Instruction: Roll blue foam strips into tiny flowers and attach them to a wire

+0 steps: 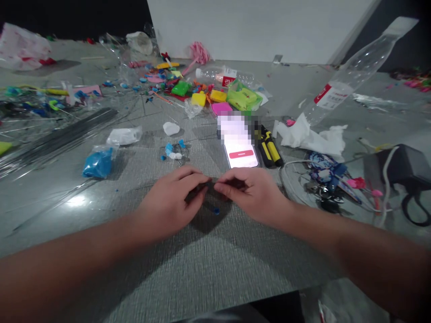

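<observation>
My left hand (175, 197) and my right hand (252, 190) face each other low over the table, thumbs and fingers pinched and the tips nearly meeting. Whatever they pinch is too small or hidden to name. Below the fingertips lies a small blue bit of clay (216, 211). Beyond my left hand are several small blue and white clay pieces (173, 153) and a white clay lump (171, 128). A blue lump of clay in clear wrap (97, 163) sits farther left, beside a white wrapped packet (124, 135). A lit phone (241, 152) lies just beyond my right hand.
Yellow-and-black pliers (271, 150) lie right of the phone. White tissue (313, 137), a leaning plastic bottle (357, 67), a cable (286, 179) and a black adapter (407, 166) crowd the right. Colourful clay packs (198, 98) lie behind; thin wires (67, 134) spread at left.
</observation>
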{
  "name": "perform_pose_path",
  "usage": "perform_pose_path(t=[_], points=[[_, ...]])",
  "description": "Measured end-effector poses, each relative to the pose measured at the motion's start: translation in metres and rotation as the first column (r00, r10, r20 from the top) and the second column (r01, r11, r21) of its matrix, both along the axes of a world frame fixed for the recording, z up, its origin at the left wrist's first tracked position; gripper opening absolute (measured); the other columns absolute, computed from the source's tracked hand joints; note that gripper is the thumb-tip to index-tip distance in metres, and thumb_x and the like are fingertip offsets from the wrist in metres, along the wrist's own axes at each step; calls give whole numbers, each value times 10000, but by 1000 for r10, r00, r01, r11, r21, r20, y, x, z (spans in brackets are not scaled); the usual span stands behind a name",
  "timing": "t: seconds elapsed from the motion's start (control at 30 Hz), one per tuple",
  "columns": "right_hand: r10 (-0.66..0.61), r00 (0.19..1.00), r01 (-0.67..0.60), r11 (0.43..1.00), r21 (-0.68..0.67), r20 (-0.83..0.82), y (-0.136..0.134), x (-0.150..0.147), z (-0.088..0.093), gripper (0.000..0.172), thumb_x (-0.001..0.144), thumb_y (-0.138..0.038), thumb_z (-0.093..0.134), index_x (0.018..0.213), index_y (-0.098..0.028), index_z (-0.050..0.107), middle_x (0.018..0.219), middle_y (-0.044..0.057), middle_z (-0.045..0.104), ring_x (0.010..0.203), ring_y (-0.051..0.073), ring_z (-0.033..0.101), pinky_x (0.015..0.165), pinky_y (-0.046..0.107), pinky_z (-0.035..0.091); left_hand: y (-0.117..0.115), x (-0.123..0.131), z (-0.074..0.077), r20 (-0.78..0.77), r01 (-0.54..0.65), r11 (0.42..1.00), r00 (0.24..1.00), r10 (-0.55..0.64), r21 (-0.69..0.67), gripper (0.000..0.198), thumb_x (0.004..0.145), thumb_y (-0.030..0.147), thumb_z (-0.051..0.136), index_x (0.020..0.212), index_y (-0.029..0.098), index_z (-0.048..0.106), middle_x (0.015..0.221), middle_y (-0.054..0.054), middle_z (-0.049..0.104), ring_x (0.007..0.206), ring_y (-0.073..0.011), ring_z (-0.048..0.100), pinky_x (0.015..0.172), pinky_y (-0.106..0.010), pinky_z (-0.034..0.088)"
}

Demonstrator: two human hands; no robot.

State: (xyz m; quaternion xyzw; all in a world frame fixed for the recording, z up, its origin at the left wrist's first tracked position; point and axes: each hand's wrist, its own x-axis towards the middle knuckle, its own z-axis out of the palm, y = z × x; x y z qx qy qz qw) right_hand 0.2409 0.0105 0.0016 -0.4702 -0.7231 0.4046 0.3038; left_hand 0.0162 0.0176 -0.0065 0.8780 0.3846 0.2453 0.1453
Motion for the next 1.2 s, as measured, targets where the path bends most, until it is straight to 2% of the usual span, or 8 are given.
perform_pose_path(t=[0.17,0.33,0.5,0.57,0.67,0.73,0.8,1.2], points=[[30,999,-31,999,33,28,0,0,2,193,1009,-271,542,1027,-168,704,793,29,728,720,147,667,667,280,525,0,0,0,11,4,1000,1000,-4,-24,182,962,198,573,1108,191,682,1046,-57,698,901,-190,662,802,-333,505],[11,1000,-11,1000,12,-10,-1,-1,2,94,935,-265,677,951,-178,709,794,12,733,703,138,652,637,264,492,0,0,2,51,1,999,999,1,-46,179,950,191,580,1078,171,703,1027,-64,710,910,-190,667,800,-326,506],[22,997,-28,996,90,68,-1,1,6,269,1039,-289,518,912,-170,723,717,7,688,663,125,612,612,266,450,-4,2,16,225,-40,971,970,94,-234,159,952,256,623,1035,194,743,967,-47,723,847,-164,668,739,-290,510],[1,999,-6,987,160,33,-2,1,6,194,1026,-224,527,1004,-182,716,788,9,707,712,127,633,639,259,473,-7,6,20,321,-27,894,928,189,-448,162,950,300,636,1015,197,742,862,-27,716,714,-134,643,612,-249,495],[-4,998,18,964,265,-56,-4,1,6,52,961,-230,668,979,-204,710,924,26,725,841,145,671,661,247,511,-10,11,24,424,102,664,838,344,-740,191,943,352,646,971,176,714,642,28,609,487,-82,512,426,-190,398],[30,996,5,930,367,-88,-5,0,7,43,919,-254,741,926,-217,722,958,35,709,878,154,671,697,262,536,-11,13,24,447,186,557,811,379,-809,194,936,363,654,940,174,696,578,53,544,439,-68,458,386,-170,355],[87,991,-32,887,460,-97,-7,0,8,30,923,-225,735,952,-233,741,968,39,680,883,150,662,757,287,554,-12,13,23,453,235,520,823,343,-821,189,934,364,656,922,179,688,562,61,525,435,-62,444,383,-156,340],[179,984,-154,857,492,-4,-9,1,11,238,934,-159,630,1124,-249,743,1083,93,658,976,182,654,798,345,565,-11,10,16,488,288,545,831,267,-788,178,951,329,630,892,168,679,586,50,542,481,-66,474,443,-166,386]])
